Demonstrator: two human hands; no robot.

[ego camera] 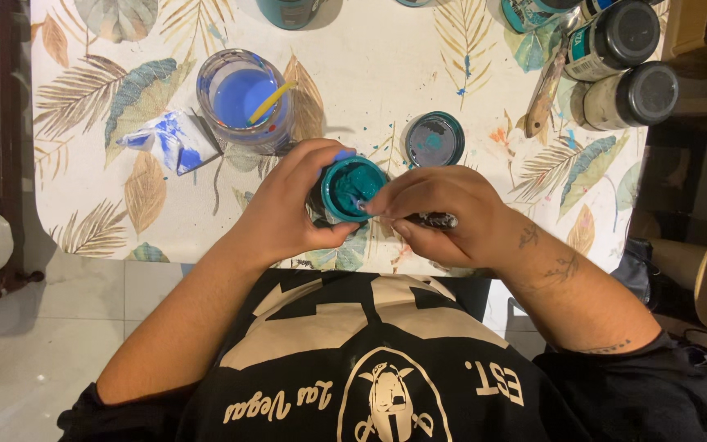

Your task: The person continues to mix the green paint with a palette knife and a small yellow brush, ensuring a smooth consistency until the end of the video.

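Note:
My left hand [292, 200] grips a small open jar of teal paint [350, 190] at the near edge of the table. My right hand [443, 217] is closed around a paintbrush with a dark handle [435, 220]; its tip dips into the teal paint. The jar's round lid [434, 139], smeared with teal inside, lies on the table just behind my right hand.
A glass jar of blue water with a yellow stick [245, 96] stands at the back left, beside a blue-stained crumpled paper [172, 139]. Two dark-lidded paint jars [628, 65] and a stained wooden tool [545, 90] lie at the back right. A leaf-patterned cloth [370, 65] covers the table.

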